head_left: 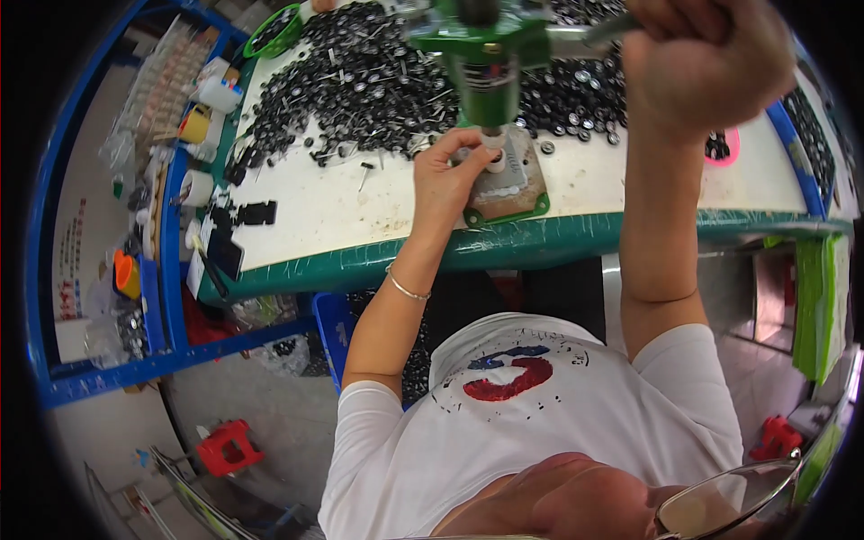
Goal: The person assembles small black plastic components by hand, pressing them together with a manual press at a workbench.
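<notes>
White worktable point(585, 175), grey floor point(297, 423), left hand point(445, 175) tight on cylinder point(496, 163), right hand point(711, 76) around lever point(614, 30)

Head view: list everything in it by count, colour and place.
Bench: one, white with green edge, centre
Press: one, green, top centre
Lever: one, grey, beside the press
Piece: one, white, under the press
Parts: uncountable, mostly black, heaped on the bench
Green basket: one, green, far left
Pink basket: one, pink, right
Stools: two, red, lower left and lower right
Rack: one, blue, left
Crate: one, blue, under the bench
Shirt: one, white, lower centre
Left hand: one, bare, at the piece
Right hand: one, bare, on the lever
</notes>
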`<state>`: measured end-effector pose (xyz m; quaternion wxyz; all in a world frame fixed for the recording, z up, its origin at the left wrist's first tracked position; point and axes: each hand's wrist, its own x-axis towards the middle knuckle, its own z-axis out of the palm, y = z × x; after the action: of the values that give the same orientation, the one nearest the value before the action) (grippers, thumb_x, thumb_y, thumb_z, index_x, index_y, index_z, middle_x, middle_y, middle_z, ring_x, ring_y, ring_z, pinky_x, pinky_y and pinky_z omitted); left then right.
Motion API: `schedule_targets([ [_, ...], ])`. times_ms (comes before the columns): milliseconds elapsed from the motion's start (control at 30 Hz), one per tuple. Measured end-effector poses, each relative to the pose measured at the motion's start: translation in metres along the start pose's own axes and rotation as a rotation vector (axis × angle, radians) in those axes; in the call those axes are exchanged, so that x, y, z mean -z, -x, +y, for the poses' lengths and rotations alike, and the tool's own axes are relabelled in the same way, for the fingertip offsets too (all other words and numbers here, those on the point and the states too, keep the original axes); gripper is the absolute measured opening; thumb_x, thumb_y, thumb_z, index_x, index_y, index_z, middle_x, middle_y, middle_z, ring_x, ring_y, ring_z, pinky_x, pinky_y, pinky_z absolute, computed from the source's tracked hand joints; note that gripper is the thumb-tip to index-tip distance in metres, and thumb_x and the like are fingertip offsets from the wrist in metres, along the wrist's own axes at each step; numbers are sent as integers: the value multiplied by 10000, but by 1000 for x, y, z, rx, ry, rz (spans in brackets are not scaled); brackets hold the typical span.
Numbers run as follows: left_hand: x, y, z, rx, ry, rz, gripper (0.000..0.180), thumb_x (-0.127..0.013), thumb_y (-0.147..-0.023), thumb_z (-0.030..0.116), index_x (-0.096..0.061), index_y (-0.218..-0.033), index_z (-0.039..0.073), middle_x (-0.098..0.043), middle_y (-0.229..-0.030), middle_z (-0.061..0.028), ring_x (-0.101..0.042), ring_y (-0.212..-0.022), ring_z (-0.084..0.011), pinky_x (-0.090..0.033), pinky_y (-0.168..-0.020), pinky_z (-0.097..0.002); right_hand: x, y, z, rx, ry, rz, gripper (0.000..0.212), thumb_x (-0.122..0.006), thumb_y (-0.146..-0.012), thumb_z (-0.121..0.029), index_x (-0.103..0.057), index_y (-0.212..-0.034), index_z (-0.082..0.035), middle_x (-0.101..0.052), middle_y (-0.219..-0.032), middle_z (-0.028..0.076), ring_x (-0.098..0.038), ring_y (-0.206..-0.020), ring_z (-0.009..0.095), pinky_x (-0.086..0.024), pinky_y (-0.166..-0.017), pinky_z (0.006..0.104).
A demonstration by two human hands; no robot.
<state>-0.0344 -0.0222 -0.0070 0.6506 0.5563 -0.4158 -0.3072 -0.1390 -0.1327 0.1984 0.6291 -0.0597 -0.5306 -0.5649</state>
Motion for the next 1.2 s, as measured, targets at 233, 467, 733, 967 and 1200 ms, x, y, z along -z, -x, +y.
schedule_targets([
  [233,-8,0,5,41,87,-2,119,-731,-843,76,-712,-936,5,-680,-813,-9,-602,-723,-48,-491,-662,-214,-20,-10,-41,-215,1559,-545,369,-499,-1005,-316,-366,-702,-154,-266,-555,-66,-182,-408,40,-173,-340,220],
  [467,-11,1,3,-22,155,36,127,-726,-855,92,-697,-941,3,-682,-826,-9,-600,-739,-51,-493,-674,-215,5,-77,-22,-1100,353,799,305,-574,-980,-310,-494,-735,-146,-361,-551,-93,-279,-414,26,-221,-337,198],
  [733,27,1,-22,-8,33,115,122,-729,-837,96,-711,-918,7,-684,-812,-20,-605,-718,-87,-493,-665,-250,42,-49,-23,-669,1736,287,305,-564,-991,-342,-635,-1037,-49,-508,-700,-28,-476,-549,61,-367,-459,208],
  [967,79,22,-23,-38,-835,147,162,-754,-789,184,-735,-835,29,-679,-816,-104,-655,-725,-246,-519,-681,-346,44,25,-146,-810,2183,141,238,-597,-971,-257,-678,-1090,-68,-582,-815,-13,-504,-689,68,-406,-652,212],
  [1200,106,19,-14,-66,-719,276,237,-761,-806,199,-727,-948,12,-640,-869,-107,-607,-715,-219,-502,-685,-341,51,139,-202,-1227,2377,-465,233,-649,-909,-172,-657,-1126,-88,-587,-928,58,-610,-745,199,-492,-671,322],
])
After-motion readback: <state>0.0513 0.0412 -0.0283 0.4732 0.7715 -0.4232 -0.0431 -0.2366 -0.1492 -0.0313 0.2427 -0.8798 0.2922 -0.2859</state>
